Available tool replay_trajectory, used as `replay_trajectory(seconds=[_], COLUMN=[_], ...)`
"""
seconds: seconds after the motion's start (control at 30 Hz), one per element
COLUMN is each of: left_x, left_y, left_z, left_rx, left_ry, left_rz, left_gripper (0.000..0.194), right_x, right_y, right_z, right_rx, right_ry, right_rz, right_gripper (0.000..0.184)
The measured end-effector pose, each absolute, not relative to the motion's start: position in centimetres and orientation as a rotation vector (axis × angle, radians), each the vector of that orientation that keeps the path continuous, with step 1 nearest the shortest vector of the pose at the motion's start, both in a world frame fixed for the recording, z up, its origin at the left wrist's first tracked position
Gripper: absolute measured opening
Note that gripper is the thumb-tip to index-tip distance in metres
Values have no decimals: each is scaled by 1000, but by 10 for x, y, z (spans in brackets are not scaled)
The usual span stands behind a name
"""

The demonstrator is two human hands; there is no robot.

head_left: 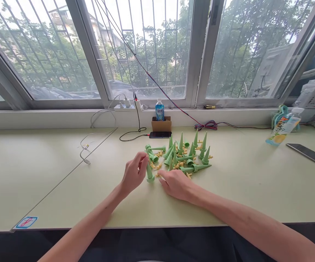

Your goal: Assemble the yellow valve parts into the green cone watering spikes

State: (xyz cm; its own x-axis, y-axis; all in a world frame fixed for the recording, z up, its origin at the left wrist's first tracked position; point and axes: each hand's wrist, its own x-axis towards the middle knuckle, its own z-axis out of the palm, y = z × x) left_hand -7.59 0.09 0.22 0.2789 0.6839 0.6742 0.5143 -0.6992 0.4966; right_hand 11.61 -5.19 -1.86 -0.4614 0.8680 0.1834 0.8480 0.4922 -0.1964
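My left hand (135, 171) is closed, its fingertips pinched at the narrow top of a green plastic watering spike (150, 174). The spike's wide, flanged end points down at the table. My right hand (177, 183) lies low over the tabletop with thumb and index finger apart. Its index fingertip is at a small yellow valve (158, 175), touching or nearly so. Beyond both hands is a loose pile of green spikes (181, 143), some upright and some lying down. More yellow valves (184, 153) are scattered among them. The right hand's other fingers are partly hidden.
A black phone (160, 135) on a cable lies behind the pile, before a small cardboard box (161, 125) and a blue-labelled bottle (159, 110). To the right are a juice bottle (284, 127) and another phone (308, 154). A white cable (85, 154) lies left.
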Motion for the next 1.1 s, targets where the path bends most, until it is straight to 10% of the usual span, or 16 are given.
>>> replay_trajectory(seconds=[0.47, 1.1], left_x=[-65, -68], left_y=[-1, 3], left_z=[-21, -19], left_rx=[2321, 2362], left_ry=[977, 1038], left_rz=[995, 1016], left_gripper=[21, 23], right_x=[119, 120], right_y=[-52, -48], right_z=[-18, -25], right_rx=[-1465, -1266], right_ry=[-2509, -2568], right_rz=[137, 113], right_gripper=[39, 6])
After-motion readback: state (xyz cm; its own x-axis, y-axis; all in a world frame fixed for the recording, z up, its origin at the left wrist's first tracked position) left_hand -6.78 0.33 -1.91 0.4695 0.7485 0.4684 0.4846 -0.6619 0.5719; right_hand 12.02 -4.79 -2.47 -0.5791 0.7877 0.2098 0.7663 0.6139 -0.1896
